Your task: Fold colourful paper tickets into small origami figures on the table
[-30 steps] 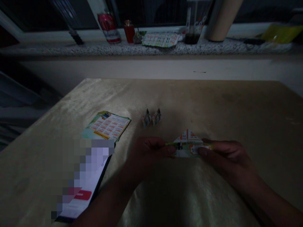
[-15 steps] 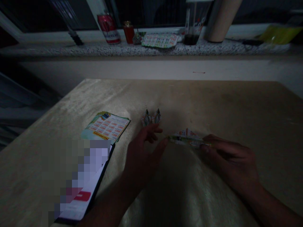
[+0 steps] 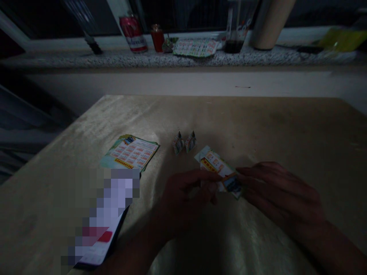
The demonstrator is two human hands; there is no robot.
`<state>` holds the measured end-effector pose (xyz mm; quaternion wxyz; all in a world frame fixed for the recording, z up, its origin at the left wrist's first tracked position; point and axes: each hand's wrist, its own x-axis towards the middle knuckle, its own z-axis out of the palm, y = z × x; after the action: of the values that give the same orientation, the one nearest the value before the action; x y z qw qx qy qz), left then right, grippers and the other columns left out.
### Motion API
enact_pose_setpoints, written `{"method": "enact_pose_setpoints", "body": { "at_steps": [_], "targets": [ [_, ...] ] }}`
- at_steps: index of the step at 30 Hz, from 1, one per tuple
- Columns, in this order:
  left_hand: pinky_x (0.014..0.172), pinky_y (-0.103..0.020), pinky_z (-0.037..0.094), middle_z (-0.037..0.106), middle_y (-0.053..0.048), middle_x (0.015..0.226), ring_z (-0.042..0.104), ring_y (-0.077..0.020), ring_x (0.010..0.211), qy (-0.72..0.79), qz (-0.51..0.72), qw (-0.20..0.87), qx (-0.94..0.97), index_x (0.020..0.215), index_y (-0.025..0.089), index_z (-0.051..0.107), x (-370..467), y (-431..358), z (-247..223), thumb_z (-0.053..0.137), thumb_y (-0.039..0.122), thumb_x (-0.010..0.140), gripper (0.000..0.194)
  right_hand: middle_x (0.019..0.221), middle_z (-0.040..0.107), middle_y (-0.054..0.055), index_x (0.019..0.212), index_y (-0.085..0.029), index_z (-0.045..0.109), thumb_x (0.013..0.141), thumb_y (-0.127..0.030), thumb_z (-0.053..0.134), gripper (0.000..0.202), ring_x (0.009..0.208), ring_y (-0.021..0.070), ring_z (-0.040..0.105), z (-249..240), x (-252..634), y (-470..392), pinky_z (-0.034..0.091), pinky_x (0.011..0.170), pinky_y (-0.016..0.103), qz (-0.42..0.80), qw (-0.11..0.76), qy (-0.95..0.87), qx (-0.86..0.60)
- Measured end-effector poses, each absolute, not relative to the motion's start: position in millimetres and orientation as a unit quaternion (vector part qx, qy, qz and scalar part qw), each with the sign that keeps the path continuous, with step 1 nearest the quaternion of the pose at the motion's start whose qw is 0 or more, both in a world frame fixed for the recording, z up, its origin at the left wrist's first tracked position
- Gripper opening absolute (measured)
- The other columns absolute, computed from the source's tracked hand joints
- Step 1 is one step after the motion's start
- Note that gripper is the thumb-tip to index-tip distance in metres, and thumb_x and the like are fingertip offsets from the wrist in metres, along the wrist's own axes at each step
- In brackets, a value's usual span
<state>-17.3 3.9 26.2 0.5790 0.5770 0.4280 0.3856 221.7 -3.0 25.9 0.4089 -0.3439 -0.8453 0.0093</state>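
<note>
A folded printed paper card (image 3: 213, 162), with a yellow strip and a small blue picture on it, lies slanted just above the table in front of me. The thumb and fingers of my left hand (image 3: 189, 191) pinch its near left edge. My right hand (image 3: 282, 191) is at the card's right end with fingers stretched out, their tips at its edge; the thumb is hard to make out in the dim light. Beyond the card stand two small folded paper pieces (image 3: 190, 142), side by side with pointed tops.
At left lies a stack of printed cards (image 3: 133, 151), with a lit phone (image 3: 94, 248) below it, partly blurred out. On the granite windowsill (image 3: 109, 59) stand a red can (image 3: 133, 34), a small red bottle (image 3: 157, 38), a patterned packet (image 3: 195, 47), a cup with dark liquid (image 3: 235, 44) and a beige cylinder (image 3: 269, 26).
The paper card has turned from edge-on to show its printed face. My left hand has moved right and closed on it; the right hand's fingers have straightened from their pinch.
</note>
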Motion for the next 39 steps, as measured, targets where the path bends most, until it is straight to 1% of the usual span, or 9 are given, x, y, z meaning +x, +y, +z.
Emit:
{"method": "enact_pose_setpoints", "body": {
  "at_steps": [3,5,11,15,19,22,26,32,39],
  "targets": [
    [0.064,-0.025,0.056,0.076,-0.002,0.077,0.07,-0.0144,0.066,0.429,0.392,0.6,0.55,0.1,0.021,0.079,-15,3,25,0.069,0.026,0.09,0.015,0.084,0.081,0.003,0.114,-0.028,0.074,0.091,-0.016,0.07,0.027,0.069,0.021,0.076,29,217,-3,0.063,0.07,0.036,0.042,0.426,-0.844,-0.324],
    [0.063,-0.023,0.055,0.075,-0.001,0.074,0.069,-0.0133,0.064,0.428,0.392,0.609,0.54,0.098,0.021,0.079,-14,2,24,0.069,0.025,0.09,0.014,0.077,0.079,0.002,0.112,-0.027,0.074,0.091,-0.013,0.069,0.026,0.066,0.0206,0.076,29,213,-3,0.064,0.067,0.035,0.071,0.444,-0.84,-0.304],
    [0.068,-0.025,0.056,0.078,-0.002,0.081,0.07,-0.0147,0.071,0.44,0.415,0.613,0.509,0.089,0.021,0.078,-5,-1,20,0.078,0.021,0.079,0.01,0.08,0.079,0.001,0.108,-0.031,0.077,0.087,-0.01,0.071,0.03,0.072,0.0201,0.077,23,206,-9,0.065,0.059,0.027,0.161,0.482,-0.791,-0.341],
    [0.075,-0.025,0.056,0.079,-0.001,0.088,0.071,-0.0155,0.081,0.438,0.438,0.629,0.47,0.085,0.021,0.075,1,0,15,0.083,0.017,0.073,0.015,0.084,0.08,0.002,0.1,-0.028,0.08,0.08,-0.007,0.078,0.029,0.069,0.0185,0.078,18,203,-15,0.065,0.057,0.023,0.221,0.495,-0.756,-0.366],
    [0.064,-0.021,0.052,0.076,0.0,0.082,0.066,-0.0128,0.072,0.441,0.43,0.618,0.487,0.081,0.021,0.069,2,0,16,0.079,0.018,0.075,0.012,0.084,0.081,0.0,0.092,-0.027,0.08,0.077,-0.006,0.079,0.026,0.069,0.0165,0.077,17,199,-17,0.064,0.059,0.021,0.286,0.495,-0.716,-0.4],
    [0.05,-0.018,0.043,0.067,0.002,0.067,0.056,-0.0096,0.056,0.487,0.401,0.569,0.528,0.077,0.02,0.067,3,-2,20,0.077,0.02,0.075,0.01,0.082,0.08,0.0,0.087,-0.027,0.078,0.076,-0.009,0.081,0.021,0.068,0.016,0.076,16,196,-18,0.063,0.062,0.022,0.319,0.502,-0.673,-0.439],
    [0.043,-0.017,0.033,0.056,0.006,0.054,0.044,-0.0068,0.045,0.504,0.384,0.515,0.577,0.072,0.02,0.066,4,-4,24,0.074,0.023,0.076,0.01,0.069,0.072,-0.004,0.08,-0.025,0.067,0.07,-0.01,0.085,0.025,0.06,0.0113,0.069,13,190,-20,0.057,0.055,0.017,0.385,0.542,-0.565,-0.49],
    [0.045,-0.017,0.035,0.063,0.005,0.06,0.047,-0.0066,0.046,0.484,0.381,0.449,0.647,0.074,0.02,0.067,5,-6,23,0.071,0.018,0.079,0.006,0.064,0.054,-0.009,0.07,-0.022,0.04,0.071,-0.01,0.085,0.047,0.054,0.0065,0.05,9,186,-21,0.046,0.049,0.015,0.558,0.559,-0.408,-0.457],
    [0.054,-0.018,0.045,0.071,0.003,0.072,0.059,-0.0096,0.058,0.467,0.384,0.424,0.674,0.087,0.022,0.07,3,-9,19,0.072,0.018,0.081,0.007,0.059,0.045,-0.009,0.064,-0.02,0.031,0.073,-0.013,0.085,0.055,0.053,0.0052,0.038,13,187,-24,0.039,0.049,0.014,0.58,0.555,-0.39,-0.45]
  ]
}}
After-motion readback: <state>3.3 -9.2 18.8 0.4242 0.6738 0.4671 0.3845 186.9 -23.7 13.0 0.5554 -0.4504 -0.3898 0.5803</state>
